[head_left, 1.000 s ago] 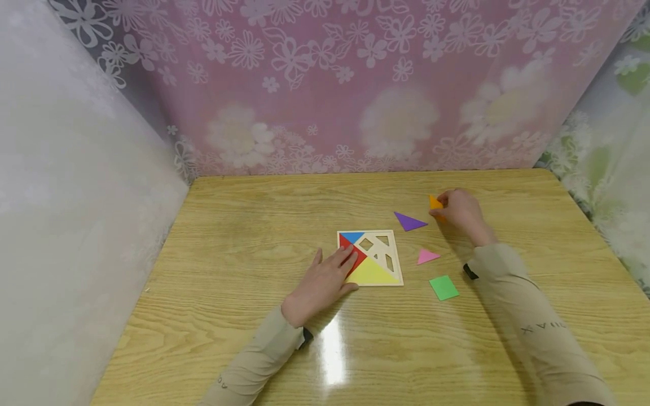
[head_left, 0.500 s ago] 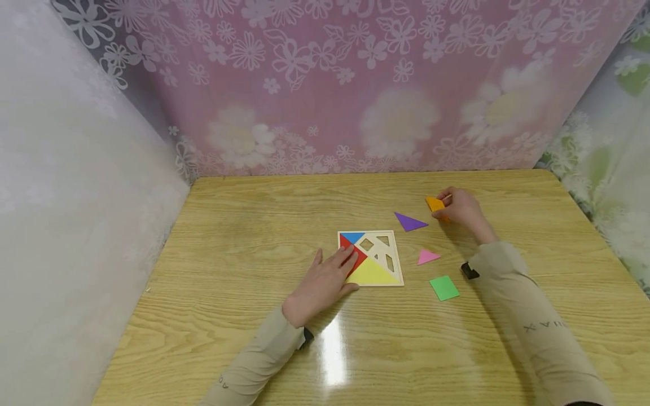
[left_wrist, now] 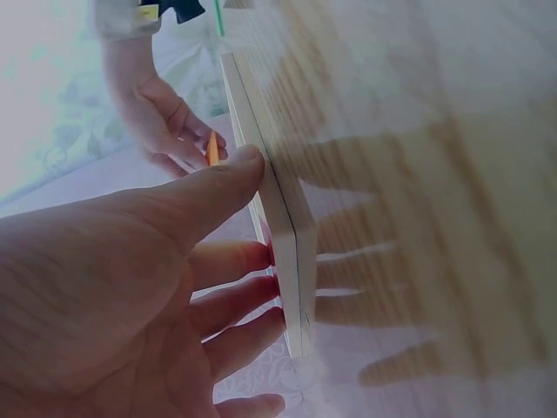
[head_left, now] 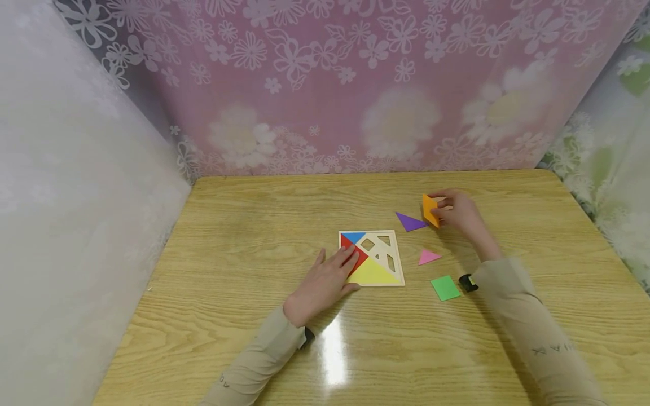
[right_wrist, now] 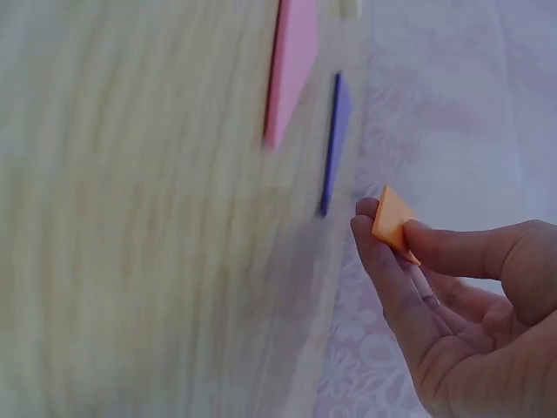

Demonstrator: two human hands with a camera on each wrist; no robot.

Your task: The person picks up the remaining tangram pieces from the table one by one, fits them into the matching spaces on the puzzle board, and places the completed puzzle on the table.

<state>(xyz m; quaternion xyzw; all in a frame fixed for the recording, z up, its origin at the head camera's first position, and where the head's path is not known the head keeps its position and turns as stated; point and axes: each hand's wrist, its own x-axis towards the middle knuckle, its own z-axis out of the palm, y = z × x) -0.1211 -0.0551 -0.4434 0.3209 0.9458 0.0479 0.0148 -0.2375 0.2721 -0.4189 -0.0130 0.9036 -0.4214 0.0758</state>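
My left hand (head_left: 321, 285) rests on the wooden tangram board (head_left: 398, 255), its fingers lying over the red triangle (head_left: 362, 257). In the left wrist view the thumb touches the board's near edge. A blue triangle (head_left: 352, 237) and a yellow triangle (head_left: 373, 275) also sit in the board, beside several cut-out holes. At the back right, my right hand (head_left: 461, 217) pinches an orange tangram piece (right_wrist: 393, 219) between thumb and fingers, tilted up off the table. Just left of it lies a purple triangle (head_left: 410, 222).
Right of the board, a pink triangle (head_left: 429, 257) and a green square (head_left: 445, 288) lie flat on the wood-grain table (head_left: 244, 237). A pink flowered curtain (head_left: 315, 84) hangs behind the table's far edge.
The right hand has lifted the orange piece and turned it upright, shifting slightly left toward the purple triangle. My left hand has stayed on the board.
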